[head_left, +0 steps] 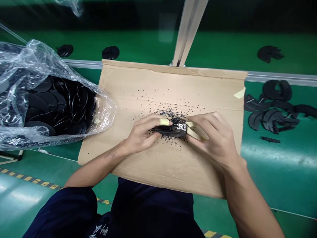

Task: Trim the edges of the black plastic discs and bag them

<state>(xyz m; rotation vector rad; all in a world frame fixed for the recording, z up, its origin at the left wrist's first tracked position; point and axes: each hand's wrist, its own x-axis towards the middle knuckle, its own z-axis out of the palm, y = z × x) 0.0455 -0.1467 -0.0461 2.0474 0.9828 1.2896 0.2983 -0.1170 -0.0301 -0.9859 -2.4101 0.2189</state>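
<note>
My left hand [146, 132] pinches a curved black plastic part [170, 132] between thumb and fingers; yellow tape wraps one finger. In my right hand [215, 135] is a pair of cutting pliers [195, 132] with pale yellow handles, its metal head against the part's right end. Small black clippings [173, 114] lie scattered beneath and around both hands on a cardboard sheet [138, 165]. My left fingers hide some of the part's left side.
At the left, a clear plastic bag [47, 59] holds many black discs [44, 100]. Loose curved black pieces [279, 115] lie on the green surface at the right. A metal post [189, 33] rises behind the cardboard.
</note>
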